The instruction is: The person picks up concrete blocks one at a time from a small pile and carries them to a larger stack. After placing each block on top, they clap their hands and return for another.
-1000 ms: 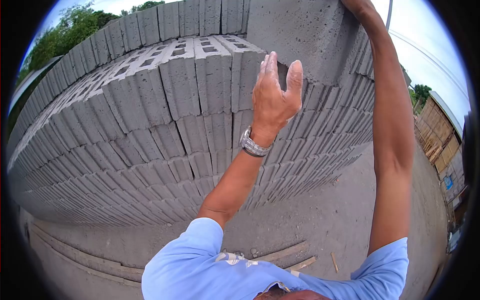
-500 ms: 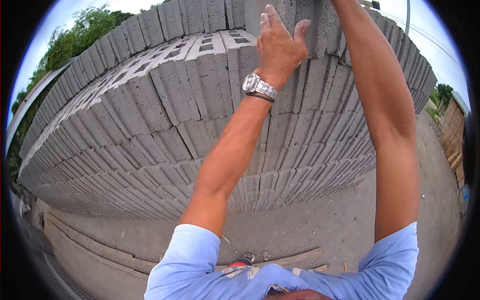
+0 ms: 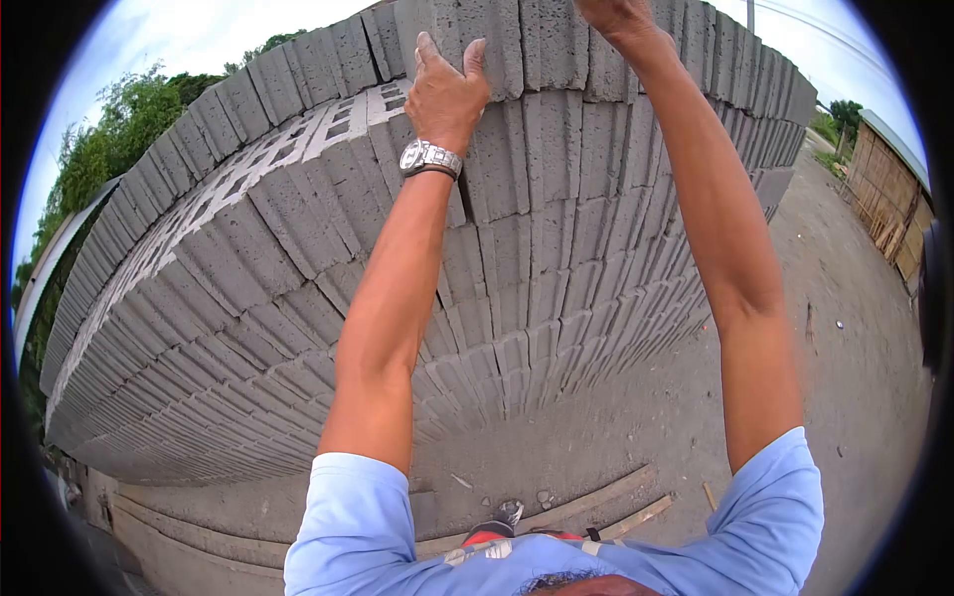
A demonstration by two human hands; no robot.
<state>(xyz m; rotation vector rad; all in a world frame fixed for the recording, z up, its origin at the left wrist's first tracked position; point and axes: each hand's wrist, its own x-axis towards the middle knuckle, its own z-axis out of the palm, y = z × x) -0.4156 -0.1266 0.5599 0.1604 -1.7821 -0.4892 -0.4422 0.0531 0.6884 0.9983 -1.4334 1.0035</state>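
Note:
My left hand (image 3: 447, 99), with a silver watch on its wrist, is raised to the top of a wall of stacked grey concrete blocks (image 3: 532, 154). Its fingers stretch up and its thumb stands apart, by the lower front of an upper-row block (image 3: 492, 50). Whether the palm presses on that block cannot be made out. Farther right, my right hand (image 3: 616, 15) reaches up in front of the same row. The top edge of the view cuts off its fingers, so any grip there is hidden.
Hollow block tops (image 3: 288, 149) form a ledge on the left, with more blocks standing behind. Wooden planks (image 3: 586, 497) lie on the dirt ground (image 3: 636, 427) near my feet. A shed with woven-looking walls (image 3: 879, 189) stands right; trees (image 3: 119, 139) rise at left.
The view has shifted, so the wall and both arms sit differently in it. My right hand, out of view before, now partly shows at the top. My left hand keeps its spread pose.

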